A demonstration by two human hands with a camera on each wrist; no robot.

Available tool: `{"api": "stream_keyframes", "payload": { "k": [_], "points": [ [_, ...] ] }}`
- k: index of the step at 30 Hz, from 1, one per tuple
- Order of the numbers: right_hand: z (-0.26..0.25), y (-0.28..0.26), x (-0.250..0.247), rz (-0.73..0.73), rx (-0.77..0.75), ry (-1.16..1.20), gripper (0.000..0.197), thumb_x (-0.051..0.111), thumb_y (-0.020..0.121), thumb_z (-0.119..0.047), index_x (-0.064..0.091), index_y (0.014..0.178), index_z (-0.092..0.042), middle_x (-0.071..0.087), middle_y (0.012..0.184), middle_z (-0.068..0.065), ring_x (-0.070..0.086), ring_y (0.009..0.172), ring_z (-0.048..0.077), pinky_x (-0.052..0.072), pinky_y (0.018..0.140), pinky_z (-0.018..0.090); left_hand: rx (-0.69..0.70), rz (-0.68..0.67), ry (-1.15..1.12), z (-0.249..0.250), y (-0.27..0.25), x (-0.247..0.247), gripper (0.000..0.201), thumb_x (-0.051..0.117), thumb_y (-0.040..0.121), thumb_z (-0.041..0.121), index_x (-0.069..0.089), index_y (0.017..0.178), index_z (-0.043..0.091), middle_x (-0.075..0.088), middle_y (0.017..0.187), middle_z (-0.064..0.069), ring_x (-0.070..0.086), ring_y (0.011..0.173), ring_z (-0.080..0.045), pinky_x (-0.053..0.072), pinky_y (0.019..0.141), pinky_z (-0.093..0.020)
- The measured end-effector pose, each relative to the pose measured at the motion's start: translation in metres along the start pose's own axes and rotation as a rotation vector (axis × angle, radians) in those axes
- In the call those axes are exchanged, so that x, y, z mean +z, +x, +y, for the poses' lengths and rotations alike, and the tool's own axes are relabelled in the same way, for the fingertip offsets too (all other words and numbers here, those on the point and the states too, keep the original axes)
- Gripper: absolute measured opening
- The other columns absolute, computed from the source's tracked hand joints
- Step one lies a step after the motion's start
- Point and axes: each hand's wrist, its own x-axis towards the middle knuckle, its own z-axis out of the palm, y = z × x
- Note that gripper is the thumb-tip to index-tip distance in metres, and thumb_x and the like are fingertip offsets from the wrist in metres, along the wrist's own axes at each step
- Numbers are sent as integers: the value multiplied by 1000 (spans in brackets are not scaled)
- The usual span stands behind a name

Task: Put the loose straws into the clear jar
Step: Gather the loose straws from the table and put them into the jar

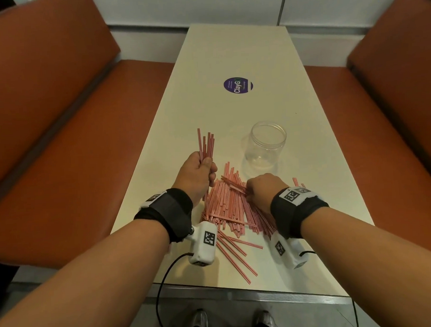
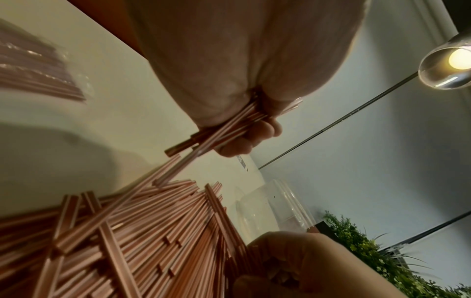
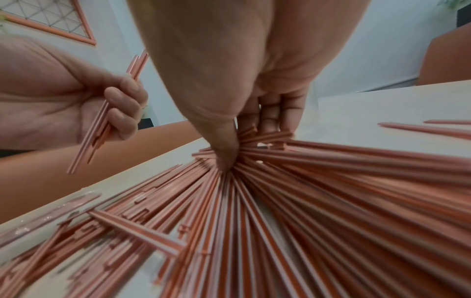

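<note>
A pile of red-and-white striped straws (image 1: 231, 212) lies on the cream table (image 1: 241, 51) near its front edge. My left hand (image 1: 208, 168) is raised at the pile's left and grips a bundle of straws (image 1: 206, 146) that stands nearly upright; its fingers curl round the bundle (image 2: 216, 131). My right hand (image 1: 249, 191) is down on the right side of the pile, where its thumb and fingers (image 3: 270, 121) pinch a few straws (image 3: 267, 137) at their ends. The clear jar (image 1: 265, 146) stands upright, open and empty, just beyond the right hand.
A round purple sticker (image 1: 237, 85) is on the table's middle. Orange bench seats (image 1: 60, 145) flank both long sides. A few stray straws (image 1: 238, 258) reach toward the front edge. A green plant (image 2: 369, 252) shows behind the jar.
</note>
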Motion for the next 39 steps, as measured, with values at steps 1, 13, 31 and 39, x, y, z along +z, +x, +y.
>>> {"api": "stream_keyframes", "payload": {
  "k": [1, 13, 31, 39],
  "points": [
    [0, 1, -1, 4, -10, -5, 22, 51, 92, -25, 65, 105, -14, 66, 98, 7, 62, 91, 25, 52, 83, 35, 1, 3, 1, -1, 0, -1, 19, 37, 102, 16, 50, 89, 20, 52, 77, -2, 46, 60, -12, 46, 61, -32],
    [21, -11, -26, 132, -42, 350, 18, 39, 98, -10, 47, 113, -4, 60, 117, 12, 53, 88, 19, 41, 74, 28, -41, 24, -187, 17, 13, 11, 20, 30, 103, 13, 46, 92, 16, 39, 71, 0, 33, 56, -11, 33, 52, -26],
    [88, -18, -40, 583, 223, 916, 27, 30, 102, -32, 46, 102, -11, 60, 86, 11, 53, 74, 26, 48, 72, 40, 200, -143, -178, 86, 114, 137, 16, 34, 102, 16, 44, 90, 19, 46, 74, 0, 42, 62, -12, 43, 60, -23],
    [97, -14, -36, 570, 220, 976, 26, 30, 101, -33, 47, 101, -14, 57, 81, 2, 51, 70, 19, 47, 71, 39, 192, -214, 161, 76, 111, 120, 17, 46, 97, 11, 48, 114, 13, 62, 113, -6, 60, 106, -21, 47, 100, -39]
  ]
}}
